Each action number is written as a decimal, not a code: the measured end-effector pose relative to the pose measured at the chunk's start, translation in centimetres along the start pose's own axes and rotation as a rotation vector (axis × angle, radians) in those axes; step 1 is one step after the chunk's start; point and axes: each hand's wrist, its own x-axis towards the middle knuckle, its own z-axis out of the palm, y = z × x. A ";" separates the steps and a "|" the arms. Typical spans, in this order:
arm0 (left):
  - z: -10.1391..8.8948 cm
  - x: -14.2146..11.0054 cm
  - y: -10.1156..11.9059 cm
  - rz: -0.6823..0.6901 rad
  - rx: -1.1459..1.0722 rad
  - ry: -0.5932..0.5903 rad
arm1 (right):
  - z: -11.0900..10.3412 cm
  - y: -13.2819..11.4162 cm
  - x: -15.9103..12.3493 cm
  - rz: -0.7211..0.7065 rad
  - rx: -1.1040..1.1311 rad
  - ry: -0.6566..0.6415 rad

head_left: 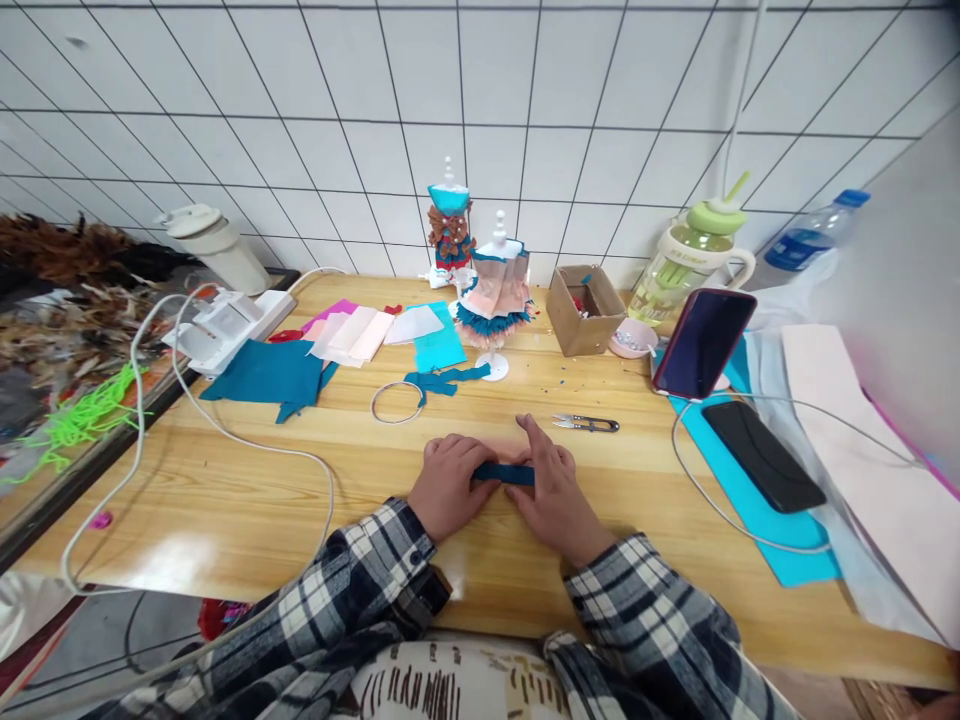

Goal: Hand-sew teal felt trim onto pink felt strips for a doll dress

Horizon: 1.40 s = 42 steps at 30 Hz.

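A narrow dark teal fabric strip [511, 474] stretches between my two hands, just above or on the wooden table. My left hand [451, 486] pinches its left end with thumb and fingers. At the other end, my right hand [553, 492] grips the strip, its index finger raised. A bit of pale pink material [504, 452] shows behind the strip. Beyond my hands lie thread snips [586, 423], a thin ring [397, 402] and a loose teal scrap [448, 379]. A small dress form [495, 290] in a pink and teal ruffled outfit stands farther back.
A second dressed form [450, 235] stands near the tiled wall. Fabric pieces [262, 372] and a power strip [240, 325] are at left. At right are a cardboard box [586, 310], a propped phone [703, 343], a flat phone [763, 455] and a green-lidded bottle [694, 255]. White cables [255, 440] cross the table.
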 end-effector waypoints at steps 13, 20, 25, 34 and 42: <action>0.2 -0.3 0.3 0.009 -0.027 0.037 | 0.0 -0.2 0.0 -0.107 0.072 0.091; 0.1 -0.6 0.5 0.077 -0.115 0.097 | -0.6 -0.5 -0.1 -0.231 0.067 0.107; 0.2 -0.7 0.5 0.032 -0.106 0.045 | -0.6 -0.7 -0.3 -0.231 0.146 0.095; 0.4 -0.8 0.2 0.053 -0.140 0.023 | -1.1 -0.9 -0.3 -0.018 0.214 0.190; 0.4 -0.9 -0.2 0.120 -0.130 0.040 | -2.1 -1.4 -0.1 0.033 0.068 -0.021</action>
